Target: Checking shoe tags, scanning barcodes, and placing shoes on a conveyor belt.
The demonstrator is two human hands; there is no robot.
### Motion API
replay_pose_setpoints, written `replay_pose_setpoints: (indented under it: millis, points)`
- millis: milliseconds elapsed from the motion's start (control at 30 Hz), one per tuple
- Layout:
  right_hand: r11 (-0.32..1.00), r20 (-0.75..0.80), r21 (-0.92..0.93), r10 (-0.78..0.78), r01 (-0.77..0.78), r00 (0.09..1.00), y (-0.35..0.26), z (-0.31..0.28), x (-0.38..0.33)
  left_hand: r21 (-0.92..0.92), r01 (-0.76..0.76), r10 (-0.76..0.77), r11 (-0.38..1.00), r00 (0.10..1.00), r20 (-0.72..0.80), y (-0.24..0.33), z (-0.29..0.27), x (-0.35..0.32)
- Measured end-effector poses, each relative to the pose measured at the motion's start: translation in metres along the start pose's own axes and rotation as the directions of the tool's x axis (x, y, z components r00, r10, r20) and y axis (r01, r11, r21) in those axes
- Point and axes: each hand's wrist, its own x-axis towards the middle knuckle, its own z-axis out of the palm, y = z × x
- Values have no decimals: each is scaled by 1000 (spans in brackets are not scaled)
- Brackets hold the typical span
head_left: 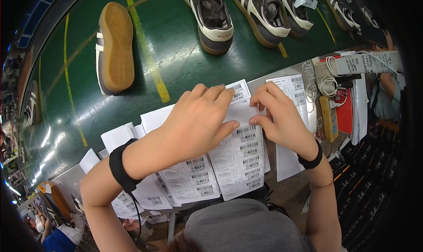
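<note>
Sheets of white barcode labels (242,164) lie overlapping along the table edge in front of me. My left hand (196,115) spreads over them, its fingers lying near a barcode strip (239,90) at the top and its thumb apart. My right hand (282,117) has its fingers curled at the right edge of the middle sheet's blank upper part (244,113), thumb below. The fingertips' exact hold on the paper is partly hidden. Another label sheet (293,87) sits under and beside the right hand.
Beyond the sheets, a green surface with yellow lines (147,58) carries a shoe on its side (116,49) and several upright dark shoes (211,23), one with a tag (306,1). To the right are coiled white cables (328,84) and a red folder (346,113).
</note>
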Motion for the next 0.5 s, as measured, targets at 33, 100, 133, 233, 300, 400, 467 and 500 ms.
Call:
replay_pose_setpoints:
  millis: [33,100,133,233,300,400,467,500]
  points:
    - [984,58,164,56,-65,997,-9,-3,-8,5,-2,2,1000,1000,0,0,0,4]
    - [980,-53,199,39,-28,998,-15,3,-26,-369,197,-97,909,958,271,2,0,9]
    - [969,-142,219,148,-114,979,-19,8,-35,-455,190,-113,870,975,190,4,1,8]
    - [965,-242,184,227,-186,943,-16,25,-58,-449,247,-173,859,964,201,12,-6,6]
    - [995,-349,-59,59,-85,935,-19,35,-69,-429,249,-176,868,963,203,19,-9,7]
    - [937,-466,-333,-64,-108,882,-33,50,-77,-421,282,-218,862,957,193,28,-16,9]
    - [887,-497,-440,-109,-142,861,-37,59,-81,-428,293,-227,855,954,198,28,-15,8]
    - [870,-516,-477,-162,-125,841,-37,62,-81,-433,291,-231,853,955,186,28,-15,9]
